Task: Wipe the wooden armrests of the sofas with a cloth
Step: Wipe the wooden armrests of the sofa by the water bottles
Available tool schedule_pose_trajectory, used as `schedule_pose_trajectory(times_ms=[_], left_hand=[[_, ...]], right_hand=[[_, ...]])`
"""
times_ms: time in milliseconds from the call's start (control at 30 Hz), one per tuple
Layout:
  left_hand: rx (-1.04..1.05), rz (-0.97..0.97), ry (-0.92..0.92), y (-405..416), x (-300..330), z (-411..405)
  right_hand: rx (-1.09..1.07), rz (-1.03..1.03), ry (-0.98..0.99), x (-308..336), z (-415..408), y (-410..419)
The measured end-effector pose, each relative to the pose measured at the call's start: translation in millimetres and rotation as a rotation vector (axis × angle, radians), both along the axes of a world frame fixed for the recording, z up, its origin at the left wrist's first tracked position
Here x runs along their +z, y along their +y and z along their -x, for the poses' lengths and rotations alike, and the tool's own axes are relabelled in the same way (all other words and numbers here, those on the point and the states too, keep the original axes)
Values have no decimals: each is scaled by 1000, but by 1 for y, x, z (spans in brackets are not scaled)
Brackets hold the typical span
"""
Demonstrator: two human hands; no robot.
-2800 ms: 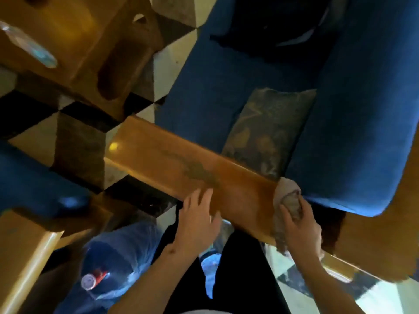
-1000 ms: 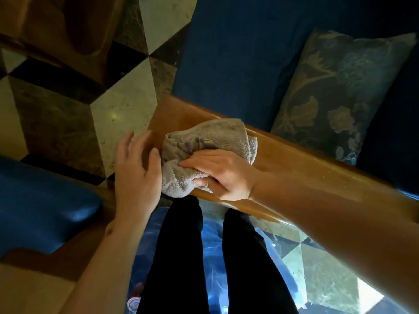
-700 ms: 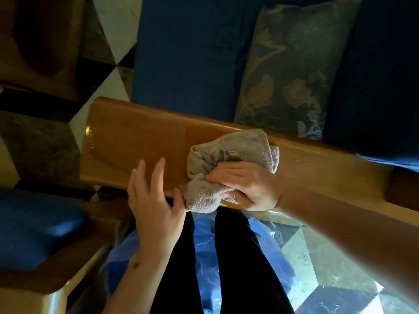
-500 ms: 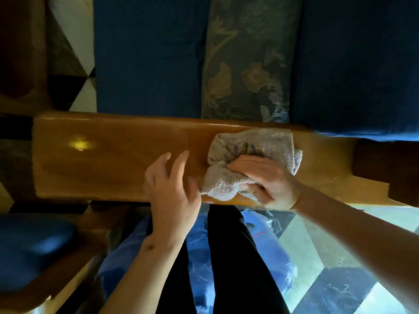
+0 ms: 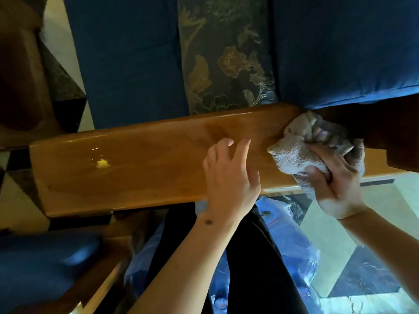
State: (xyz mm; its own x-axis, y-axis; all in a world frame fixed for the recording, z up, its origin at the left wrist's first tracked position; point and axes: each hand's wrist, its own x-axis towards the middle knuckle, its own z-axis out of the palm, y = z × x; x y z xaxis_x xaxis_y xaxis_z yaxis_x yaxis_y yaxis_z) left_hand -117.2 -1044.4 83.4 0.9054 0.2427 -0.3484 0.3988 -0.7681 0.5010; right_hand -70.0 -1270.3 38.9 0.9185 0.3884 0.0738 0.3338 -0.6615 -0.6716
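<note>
Now wiping the armrest [image 5: 147,168]: right hand [image 5: 335,184] clenched on the bunched cloth [image 5: 292,155] at the armrest's back end, left hand [image 5: 229,177] released, fingers spread, bracing mid-armrest. Best pressed flat, drawn forward along the grain, over the near edge too.

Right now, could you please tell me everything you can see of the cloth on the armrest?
The cloth is a greyish, nubbly terry towel, bunched into a loose wad rather than folded. It sits at the back end of the glossy wooden armrest, by the blue backrest cushion, with one edge draping over the armrest's near side. The right hand grips it from above, fingers closed into its folds. The left hand rests open on the wood beside it, not touching it.
</note>
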Motion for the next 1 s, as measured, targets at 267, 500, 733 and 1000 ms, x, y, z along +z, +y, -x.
schedule_pose_trajectory(times_ms=[267, 500, 733, 1000], left_hand=[[211, -61, -57, 96, -20, 71], [494, -168, -168, 226, -25, 149], [817, -7, -343, 311, -24, 197], [1040, 127, -488, 342, -25, 235]], right_hand=[[-374, -32, 110, -5, 45, 79], [-336, 155, 78, 3, 71, 226], [12, 88, 68, 2, 110, 391], [390, -21, 165, 9, 141, 508]])
